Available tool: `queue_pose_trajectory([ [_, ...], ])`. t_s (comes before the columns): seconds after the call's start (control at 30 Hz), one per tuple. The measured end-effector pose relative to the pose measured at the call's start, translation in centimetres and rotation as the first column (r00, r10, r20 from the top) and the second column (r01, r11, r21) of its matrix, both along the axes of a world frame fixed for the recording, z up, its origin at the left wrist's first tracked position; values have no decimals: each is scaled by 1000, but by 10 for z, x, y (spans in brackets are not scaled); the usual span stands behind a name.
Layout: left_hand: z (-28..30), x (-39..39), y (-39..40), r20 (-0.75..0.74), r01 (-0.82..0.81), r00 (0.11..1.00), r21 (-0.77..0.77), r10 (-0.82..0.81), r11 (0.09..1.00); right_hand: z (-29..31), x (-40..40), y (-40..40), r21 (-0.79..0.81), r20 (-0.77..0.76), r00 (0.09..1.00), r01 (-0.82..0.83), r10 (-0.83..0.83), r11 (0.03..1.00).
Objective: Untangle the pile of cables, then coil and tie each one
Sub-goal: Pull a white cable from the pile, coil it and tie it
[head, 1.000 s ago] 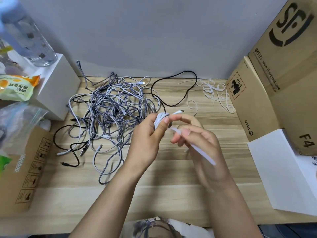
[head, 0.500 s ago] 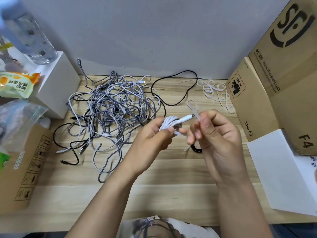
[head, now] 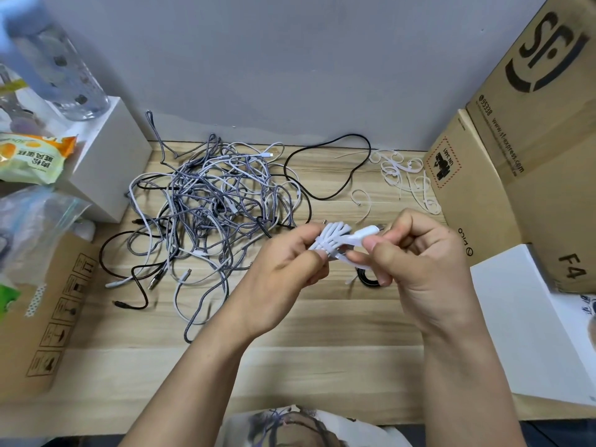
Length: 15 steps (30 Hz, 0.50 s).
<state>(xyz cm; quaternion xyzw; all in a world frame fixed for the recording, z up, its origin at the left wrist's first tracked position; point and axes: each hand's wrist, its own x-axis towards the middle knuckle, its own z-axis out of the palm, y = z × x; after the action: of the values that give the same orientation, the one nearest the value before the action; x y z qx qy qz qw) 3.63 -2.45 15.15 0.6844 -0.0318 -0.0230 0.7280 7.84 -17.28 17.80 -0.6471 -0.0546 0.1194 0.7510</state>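
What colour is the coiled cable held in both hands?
White, seen plainly in the head view: the coiled cable.

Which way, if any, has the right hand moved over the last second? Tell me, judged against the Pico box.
Yes. The right hand has risen toward the wall and shifted right, closer to the Pico box, while pinching the white tie around the coiled white cable.

- The right hand (head: 416, 253), which a second ago was drawing a white tie (head: 346, 258) out toward the near edge, now sits close against the left hand (head: 290, 262).
- The tie now wraps across the white coiled cable (head: 332, 238), its loose tail short below the right fingers.
- The cable's plug (head: 367, 232) now lies pinched under the right thumb.
- A small black coil (head: 367, 280) on the bench (head: 322, 333) now shows between the hands.
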Motion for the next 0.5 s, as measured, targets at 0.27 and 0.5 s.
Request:
queue_pose_trajectory([
  [0.27, 1, -3, 2, 61, -17, 998, 191, 6, 981, -1, 4, -5, -150, 59, 997, -38, 47, 988],
  [0.5, 1, -4, 4, 63, -8, 998, 321, -13, 947, 2, 2, -5, -145, 46, 996, -68, 75, 987],
])
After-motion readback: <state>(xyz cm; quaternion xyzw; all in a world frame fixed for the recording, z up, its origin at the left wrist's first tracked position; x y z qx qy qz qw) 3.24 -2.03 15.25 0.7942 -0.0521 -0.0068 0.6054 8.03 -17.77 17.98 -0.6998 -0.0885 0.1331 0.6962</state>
